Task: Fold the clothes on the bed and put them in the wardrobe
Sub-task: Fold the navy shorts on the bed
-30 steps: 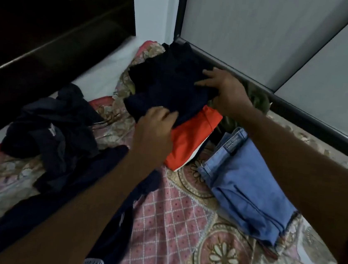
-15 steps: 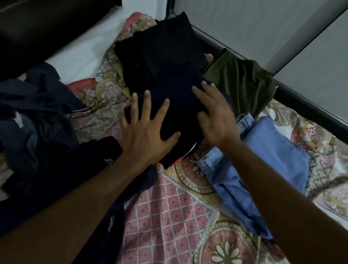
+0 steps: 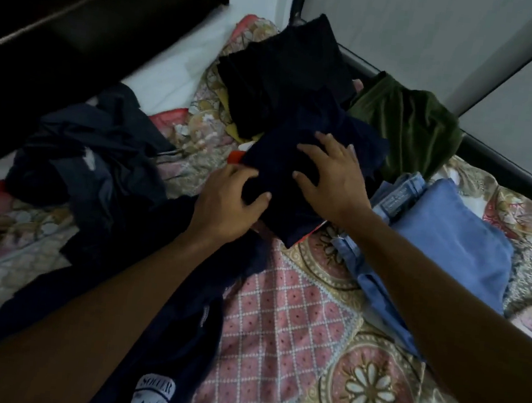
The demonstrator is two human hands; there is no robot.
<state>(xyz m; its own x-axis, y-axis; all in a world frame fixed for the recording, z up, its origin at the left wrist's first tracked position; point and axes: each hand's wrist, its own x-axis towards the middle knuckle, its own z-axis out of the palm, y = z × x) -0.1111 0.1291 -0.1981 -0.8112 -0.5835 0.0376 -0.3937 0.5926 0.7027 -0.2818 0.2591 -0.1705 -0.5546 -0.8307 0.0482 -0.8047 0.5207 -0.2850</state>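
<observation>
One folded navy garment (image 3: 283, 150) on bed (image 3: 294, 320); left hand (image 3: 228, 203) grips its edge; right hand (image 3: 330, 179) spread flat atop.

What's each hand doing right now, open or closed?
Left hand: closed, grip on the near edge of the folded navy garment.
Right hand: open, fingers spread flat on the same garment.

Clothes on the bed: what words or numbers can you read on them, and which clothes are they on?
"SOCCER": on the badge of the navy garment lying nearest the camera.
Small marks under that word on the badge: too blurred to read.
Label at the waistband of the blue jeans: some print, too blurred to read.
Folded dark garment and the other clothes: no words visible.
</observation>
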